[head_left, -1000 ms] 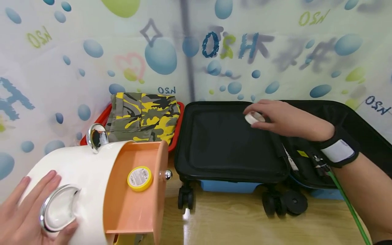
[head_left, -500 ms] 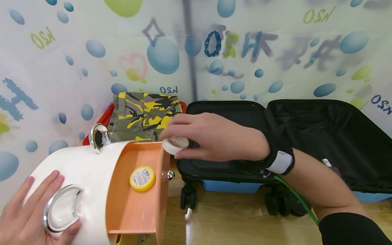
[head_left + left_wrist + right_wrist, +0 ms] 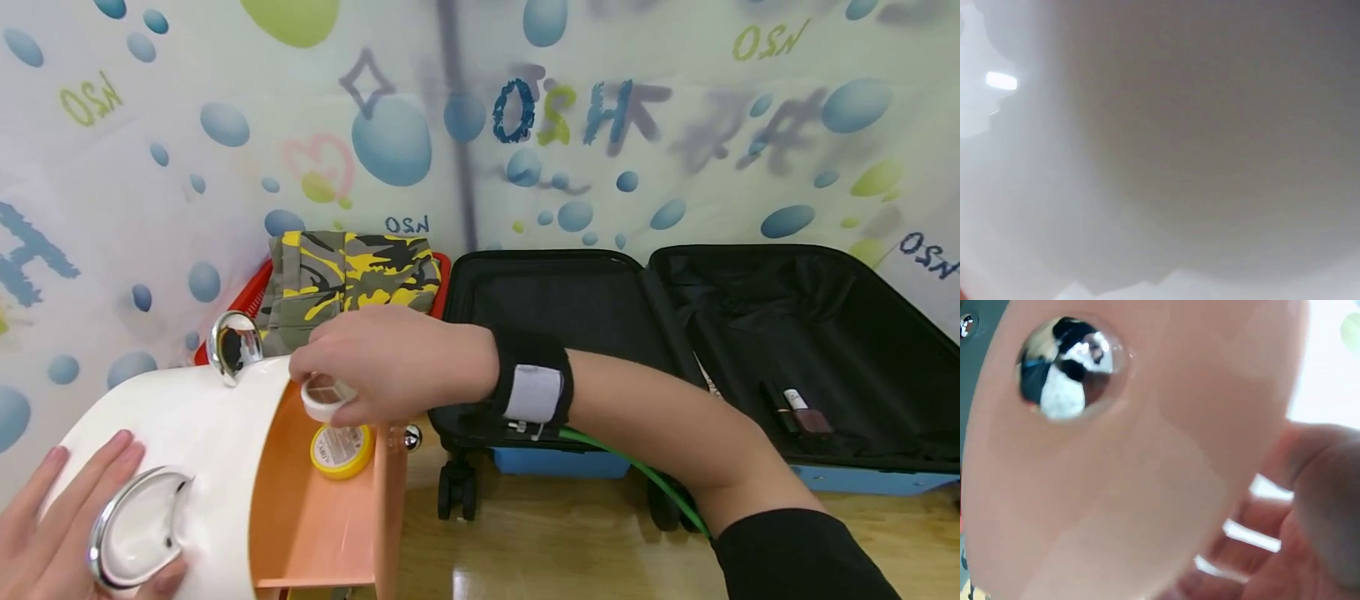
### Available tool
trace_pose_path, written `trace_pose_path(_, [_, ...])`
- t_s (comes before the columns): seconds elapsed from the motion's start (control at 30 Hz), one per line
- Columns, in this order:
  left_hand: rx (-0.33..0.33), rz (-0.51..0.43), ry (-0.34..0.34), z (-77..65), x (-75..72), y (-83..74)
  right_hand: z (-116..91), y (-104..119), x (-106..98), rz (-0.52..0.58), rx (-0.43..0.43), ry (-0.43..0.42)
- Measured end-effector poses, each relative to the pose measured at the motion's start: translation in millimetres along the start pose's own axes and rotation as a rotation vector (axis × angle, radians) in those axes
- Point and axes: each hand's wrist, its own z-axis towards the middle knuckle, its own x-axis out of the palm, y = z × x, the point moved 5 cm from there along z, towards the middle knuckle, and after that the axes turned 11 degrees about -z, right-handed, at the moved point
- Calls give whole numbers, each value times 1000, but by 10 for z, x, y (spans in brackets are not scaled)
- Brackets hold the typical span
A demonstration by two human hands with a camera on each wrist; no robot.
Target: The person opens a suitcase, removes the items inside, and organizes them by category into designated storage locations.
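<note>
My right hand (image 3: 375,367) pinches a small round white-rimmed case (image 3: 322,400) over the open peach drawer (image 3: 322,533) in the head view. Its inside shows brownish; what it contains is unclear. Just below the case, a round yellow tub (image 3: 341,450) with a printed white label lies in the drawer. My left hand (image 3: 75,525) rests, fingers spread, on the white curved cabinet (image 3: 217,467), around its chrome-rimmed recess (image 3: 138,525). In the right wrist view, the drawer front (image 3: 1135,506) and its chrome knob (image 3: 1066,369) cover part of the fingers. White surface fills the left wrist view.
Behind the cabinet, camouflage clothing (image 3: 360,271) lies in a red basket (image 3: 251,296). A suitcase (image 3: 555,287) lies open to the right, with a small dark bottle with a white cap (image 3: 806,412) in it. A chrome ring (image 3: 235,342) stands up on the cabinet.
My right hand has carried the white-rimmed case leftward from above the suitcase to over the drawer, beside the yellow tub. My left hand has stayed on the cabinet.
</note>
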Motion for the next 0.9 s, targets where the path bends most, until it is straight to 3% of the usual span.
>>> trace_pose_path(0.3, [-122, -36, -2, -14, -13, -17, 275, -18, 123, -121, 163, 142])
trace_pose_path(0.43, [-175, -21, 58, -32, 0, 1, 341, -54, 147, -123, 201, 213])
trace_pose_path(0.6, [-226, -6, 125, -56, 16, 42, 352, -65, 151, -130, 151, 205])
trace_pose_path(0.73, [-205, -9, 111, -47, 14, 42, 354, -74, 151, -132, 104, 173])
trace_pose_path(0.9, [-189, -20, 90, -45, 16, 45, 373, -94, 176, -79, 45, 203])
